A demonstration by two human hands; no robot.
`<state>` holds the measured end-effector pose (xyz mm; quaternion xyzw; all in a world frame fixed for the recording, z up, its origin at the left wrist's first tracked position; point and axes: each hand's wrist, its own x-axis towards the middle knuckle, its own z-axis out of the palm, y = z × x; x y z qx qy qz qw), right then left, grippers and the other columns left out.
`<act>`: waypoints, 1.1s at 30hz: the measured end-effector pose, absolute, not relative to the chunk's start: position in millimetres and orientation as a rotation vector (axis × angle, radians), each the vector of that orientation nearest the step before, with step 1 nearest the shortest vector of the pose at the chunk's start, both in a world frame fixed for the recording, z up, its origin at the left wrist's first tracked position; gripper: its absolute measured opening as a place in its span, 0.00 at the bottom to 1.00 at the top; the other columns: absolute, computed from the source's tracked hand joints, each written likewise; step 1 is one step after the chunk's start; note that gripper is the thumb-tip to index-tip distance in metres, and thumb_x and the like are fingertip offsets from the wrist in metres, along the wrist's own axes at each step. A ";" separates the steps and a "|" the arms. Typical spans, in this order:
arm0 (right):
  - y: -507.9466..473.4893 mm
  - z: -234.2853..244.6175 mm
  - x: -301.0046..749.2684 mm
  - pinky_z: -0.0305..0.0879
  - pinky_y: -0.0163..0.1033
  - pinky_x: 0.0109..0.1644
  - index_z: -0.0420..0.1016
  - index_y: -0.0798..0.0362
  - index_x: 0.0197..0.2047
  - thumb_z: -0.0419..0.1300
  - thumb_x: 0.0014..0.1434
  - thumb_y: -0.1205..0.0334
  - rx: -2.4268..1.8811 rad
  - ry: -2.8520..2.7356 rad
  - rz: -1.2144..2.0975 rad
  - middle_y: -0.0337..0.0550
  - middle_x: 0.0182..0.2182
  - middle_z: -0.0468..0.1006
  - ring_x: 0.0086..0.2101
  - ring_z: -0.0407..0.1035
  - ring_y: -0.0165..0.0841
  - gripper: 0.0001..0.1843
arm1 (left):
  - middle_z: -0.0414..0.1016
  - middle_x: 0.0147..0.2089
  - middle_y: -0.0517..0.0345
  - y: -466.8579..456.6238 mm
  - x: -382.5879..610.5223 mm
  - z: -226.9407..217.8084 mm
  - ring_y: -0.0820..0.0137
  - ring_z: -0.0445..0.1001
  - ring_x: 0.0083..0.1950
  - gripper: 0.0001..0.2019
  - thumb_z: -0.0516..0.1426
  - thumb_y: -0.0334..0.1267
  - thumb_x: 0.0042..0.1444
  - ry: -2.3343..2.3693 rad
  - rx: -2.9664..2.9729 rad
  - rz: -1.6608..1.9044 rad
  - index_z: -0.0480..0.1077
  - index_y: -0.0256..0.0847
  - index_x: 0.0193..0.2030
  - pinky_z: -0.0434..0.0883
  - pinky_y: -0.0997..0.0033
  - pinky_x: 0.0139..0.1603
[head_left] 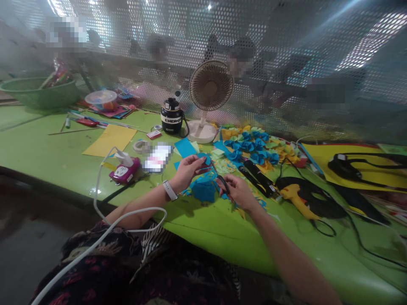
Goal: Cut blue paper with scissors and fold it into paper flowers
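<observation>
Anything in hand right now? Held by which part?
Left hand: blue paper piece, pinched near its edge. Right hand: scissors, held by the black handles.

Single view, worn on the head: the camera looks forward and down from above the wearer's lap (104, 262), over the near edge of the green table (197, 226), with left hand (187, 171) and right hand (238, 191) close by, near mid-frame. Field is wide, spanning from a green basin (41, 94) at left to a yellow sheet (362, 149) at right. Line of sight continues past the fan (211, 87), beyond the hands, to a perforated screen (273, 25) across the top.
</observation>
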<state>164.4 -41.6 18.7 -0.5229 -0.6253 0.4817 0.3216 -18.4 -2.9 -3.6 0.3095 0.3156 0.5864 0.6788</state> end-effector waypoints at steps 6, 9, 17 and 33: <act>-42.0 18.8 164.6 0.49 0.34 0.19 0.65 0.50 0.24 0.66 0.43 0.31 -1.370 -1.642 1.274 0.37 0.18 0.73 0.15 0.54 0.24 0.30 | 0.77 0.30 0.58 -2.9 -18.5 -2.9 0.63 0.82 0.40 0.21 0.72 0.42 0.42 0.715 0.690 1.316 0.65 0.36 0.27 0.77 0.64 0.45; -41.9 19.7 164.5 0.49 0.34 0.19 0.65 0.50 0.24 0.68 0.42 0.32 -1.379 -1.636 1.263 0.36 0.17 0.72 0.15 0.54 0.25 0.29 | 0.77 0.30 0.58 -2.5 -18.6 -1.9 0.64 0.82 0.39 0.20 0.72 0.41 0.44 0.718 0.683 1.317 0.64 0.36 0.27 0.77 0.64 0.45; -41.2 20.3 165.1 0.52 0.34 0.19 0.66 0.50 0.24 0.68 0.42 0.32 -1.359 -1.637 1.219 0.37 0.17 0.73 0.17 0.59 0.27 0.29 | 0.75 0.29 0.60 -1.1 -20.1 -3.2 0.66 0.82 0.36 0.20 0.73 0.41 0.41 0.754 0.704 1.317 0.66 0.36 0.28 0.77 0.66 0.42; 8.1 -6.3 215.2 0.56 0.39 0.27 0.79 0.52 0.27 0.59 0.49 0.30 -1.718 -1.839 0.333 0.45 0.23 0.76 0.24 0.67 0.35 0.31 | 0.76 0.28 0.59 3.7 -24.0 -4.2 0.73 0.77 0.31 0.18 0.72 0.42 0.39 0.834 0.817 1.296 0.70 0.36 0.27 0.75 0.68 0.39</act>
